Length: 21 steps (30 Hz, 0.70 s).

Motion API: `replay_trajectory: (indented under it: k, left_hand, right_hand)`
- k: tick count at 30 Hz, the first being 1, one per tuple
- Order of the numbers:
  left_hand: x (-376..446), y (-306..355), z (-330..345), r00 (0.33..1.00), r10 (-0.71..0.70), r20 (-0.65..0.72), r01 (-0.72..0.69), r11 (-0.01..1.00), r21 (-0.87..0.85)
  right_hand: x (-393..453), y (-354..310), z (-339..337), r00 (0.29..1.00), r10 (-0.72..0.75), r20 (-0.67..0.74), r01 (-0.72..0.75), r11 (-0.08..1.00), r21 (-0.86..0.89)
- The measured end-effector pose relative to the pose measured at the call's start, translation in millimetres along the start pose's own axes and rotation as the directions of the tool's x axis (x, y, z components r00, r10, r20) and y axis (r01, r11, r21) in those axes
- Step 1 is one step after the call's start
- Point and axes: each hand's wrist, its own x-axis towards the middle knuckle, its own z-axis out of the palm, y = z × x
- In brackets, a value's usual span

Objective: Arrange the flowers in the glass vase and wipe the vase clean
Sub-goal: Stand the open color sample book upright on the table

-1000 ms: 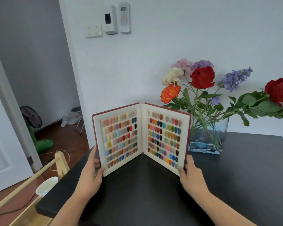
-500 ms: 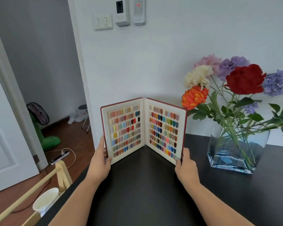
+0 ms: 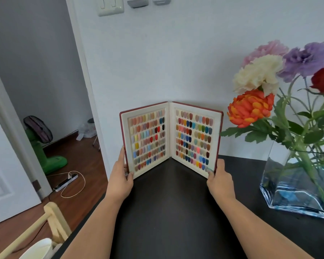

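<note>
A square glass vase [image 3: 295, 186] with water stands at the right on the black table [image 3: 172, 212]. It holds the flowers [image 3: 251, 107]: orange, cream, pink, purple and red blooms on green stems. A red-covered nail colour sample book [image 3: 171, 137] stands open and upright near the table's back left corner. My left hand [image 3: 122, 176] grips the lower edge of its left cover. My right hand [image 3: 219, 179] grips the lower edge of its right cover. The book is left of the vase and apart from it.
A white wall runs behind the table, with switches [image 3: 110, 5] high up. Left of the table is a doorway onto a wooden floor with a green fan [image 3: 43, 144], a power strip and cable [image 3: 67, 181], a wooden frame [image 3: 51, 219] and a white cup [image 3: 39, 248].
The view has moved closer and to the left, so the vase now sits further right. Both hands have shifted the open book back toward the wall and away from the vase.
</note>
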Motion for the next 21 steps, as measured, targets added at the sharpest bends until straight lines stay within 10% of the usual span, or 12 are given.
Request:
replay_trajectory:
  k: [21]
  left_hand:
    - [54, -17, 33, 0.999, -0.026, 0.027, 0.025, 0.999, 0.032]
  right_hand:
    - [44, -8, 22, 0.999, 0.034, -0.014, -0.034, 0.999, -0.013]
